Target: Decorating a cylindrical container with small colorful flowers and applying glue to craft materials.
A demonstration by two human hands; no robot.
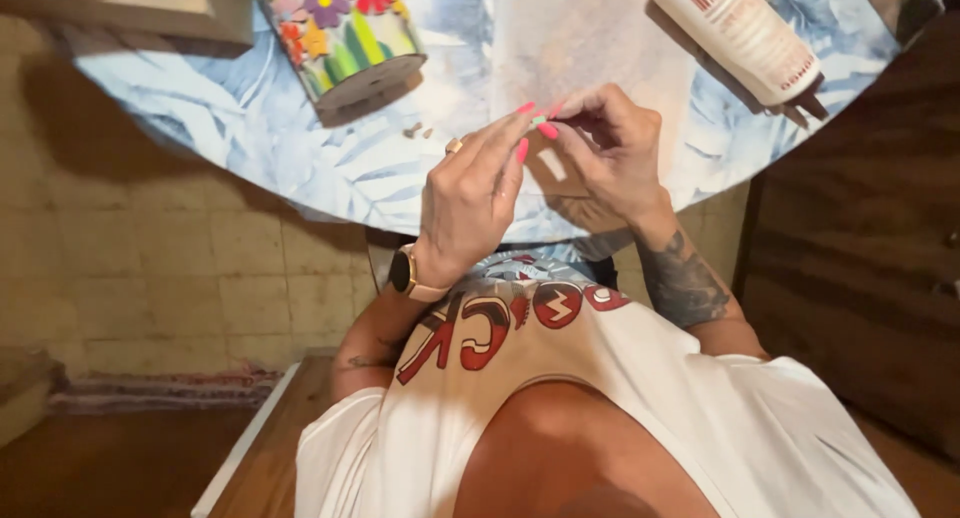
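My left hand [470, 193] and my right hand [605, 153] meet over the near edge of a round table [250, 148] with a pale blue leaf-patterned cloth. Their fingertips pinch together on a tiny pale green piece [540, 121], too small to identify. Both hands have pink nails. A watch sits on my left wrist and a ring on one left finger. My right forearm is tattooed.
A flower-painted cylindrical container [345, 38] lies tilted at the back left. Two tiny bits [417, 131] lie next to it. A white bottle [745, 38] lies at the back right. A framed object [150, 3] is at far left. Dark wooden furniture [860, 248] stands on the right.
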